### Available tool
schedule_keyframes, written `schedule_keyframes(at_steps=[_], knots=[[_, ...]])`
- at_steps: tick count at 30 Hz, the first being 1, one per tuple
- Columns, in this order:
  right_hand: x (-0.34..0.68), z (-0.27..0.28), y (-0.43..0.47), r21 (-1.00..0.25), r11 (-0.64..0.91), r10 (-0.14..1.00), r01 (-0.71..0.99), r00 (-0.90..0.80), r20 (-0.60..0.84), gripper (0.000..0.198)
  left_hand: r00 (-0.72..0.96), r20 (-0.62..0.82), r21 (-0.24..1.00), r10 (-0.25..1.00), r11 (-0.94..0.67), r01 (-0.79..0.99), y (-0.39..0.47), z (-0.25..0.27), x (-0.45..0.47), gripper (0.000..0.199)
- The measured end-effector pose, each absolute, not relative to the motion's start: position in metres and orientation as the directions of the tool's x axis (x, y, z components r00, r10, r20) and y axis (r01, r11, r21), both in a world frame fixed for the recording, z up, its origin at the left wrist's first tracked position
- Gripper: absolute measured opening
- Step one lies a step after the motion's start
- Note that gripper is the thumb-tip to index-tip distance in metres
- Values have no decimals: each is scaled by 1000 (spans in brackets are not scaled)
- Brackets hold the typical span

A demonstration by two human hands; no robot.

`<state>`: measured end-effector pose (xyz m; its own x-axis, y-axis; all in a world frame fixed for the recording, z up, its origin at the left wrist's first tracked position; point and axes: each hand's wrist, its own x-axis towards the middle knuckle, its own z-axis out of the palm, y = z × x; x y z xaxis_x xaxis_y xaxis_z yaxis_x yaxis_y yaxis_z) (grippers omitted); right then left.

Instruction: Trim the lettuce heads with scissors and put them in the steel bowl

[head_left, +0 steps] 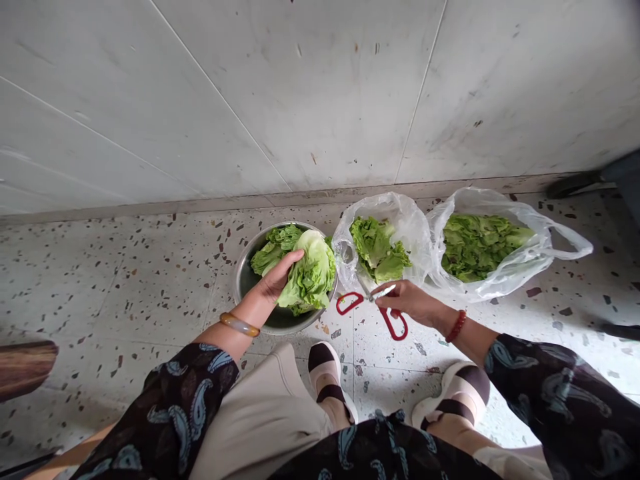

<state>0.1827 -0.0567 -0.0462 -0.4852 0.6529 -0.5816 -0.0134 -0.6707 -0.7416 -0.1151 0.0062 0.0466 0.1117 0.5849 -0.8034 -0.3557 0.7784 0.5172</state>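
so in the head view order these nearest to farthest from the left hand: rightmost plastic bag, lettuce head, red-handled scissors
1. Lettuce head: in the left hand.
2. Red-handled scissors: to its right, at the right hand.
3. Rightmost plastic bag: farther right.

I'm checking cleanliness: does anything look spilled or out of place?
No clear spill. The bowl of lettuce standing on the floor looks odd, as food usually sits higher; the wall also has dark scuffs.
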Motion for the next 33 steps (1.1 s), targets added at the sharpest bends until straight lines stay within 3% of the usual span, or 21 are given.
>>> schedule_keyframes(at_steps=[3, 10, 15, 19, 24, 27, 33], knots=[[182, -26, -35, -734, -665, 711, -142, -421, -563, 58, 213, -785, 502, 582, 799, -332, -5, 57, -112, 41], [176, -18, -22, -740, -566, 824, -364, -277, -494, 48, 301, -723, 606, 622, 780, -155, -19, 65, -105, 44], [161, -27, -30, -627, -538, 833, -563, -243, -497, 39, 377, -711, 619, 593, 783, -64, -13, 55, -98, 53], [160, -28, -37, -584, -644, 764, -493, -449, -464, 38, 382, -713, 616, 588, 786, -59, -14, 54, -97, 58], [165, -27, -42, -714, -625, 701, -317, -630, -334, 65, 418, -704, 591, 574, 800, -102, -19, 50, -97, 62], [159, -24, -45, -798, -519, 756, -305, -601, -261, 72, 489, -662, 584, 568, 800, -140, -19, 45, -94, 62], [154, -14, -48, -845, -424, 852, -327, -459, -250, 58, 495, -632, 652, 597, 754, -78, -16, 44, -96, 60]])
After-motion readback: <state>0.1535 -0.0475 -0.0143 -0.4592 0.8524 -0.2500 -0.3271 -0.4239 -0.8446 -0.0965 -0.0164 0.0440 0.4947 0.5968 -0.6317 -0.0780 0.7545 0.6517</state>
